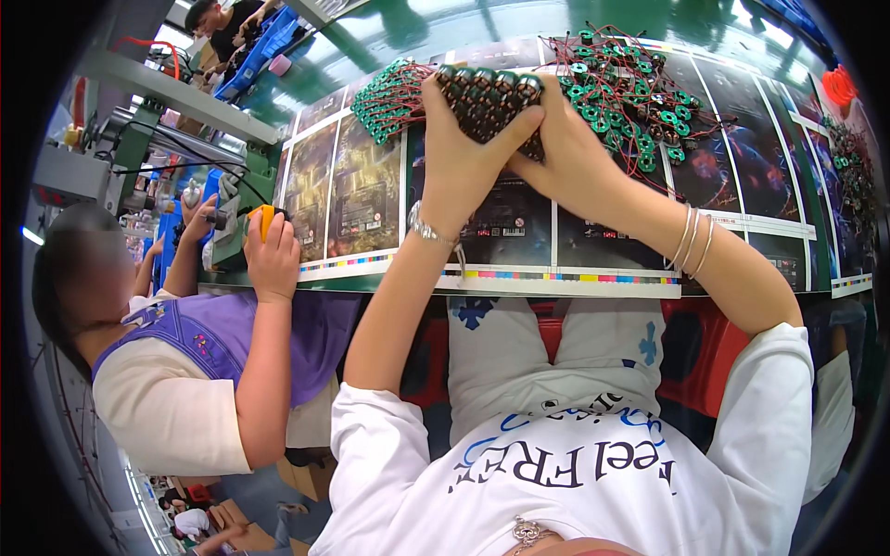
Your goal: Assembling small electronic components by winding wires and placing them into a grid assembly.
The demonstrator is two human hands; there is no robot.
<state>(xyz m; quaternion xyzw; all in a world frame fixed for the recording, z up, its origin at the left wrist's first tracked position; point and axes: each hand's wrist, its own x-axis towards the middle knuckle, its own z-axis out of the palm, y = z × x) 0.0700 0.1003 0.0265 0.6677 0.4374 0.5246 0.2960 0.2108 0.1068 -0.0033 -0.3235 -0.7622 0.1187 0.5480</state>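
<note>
My left hand (461,153) and my right hand (567,153) both grip a packed bundle of small dark round parts (489,97), held together above the table. My left thumb lies across the bundle's lower edge, and my right fingers wrap it from the right. A bracelet sits on my left wrist and thin bangles on my right. To the left of the bundle lies a cluster of green round parts with red wires (385,97). A larger tangle of the same green parts and red wires (630,88) spreads to the right.
The table (556,278) is covered with dark printed sheets edged by colour strips. A co-worker in a purple apron sits at my left, one hand (271,250) holding an orange tool. More wired parts (848,157) lie at the far right. Another person stands at the far back.
</note>
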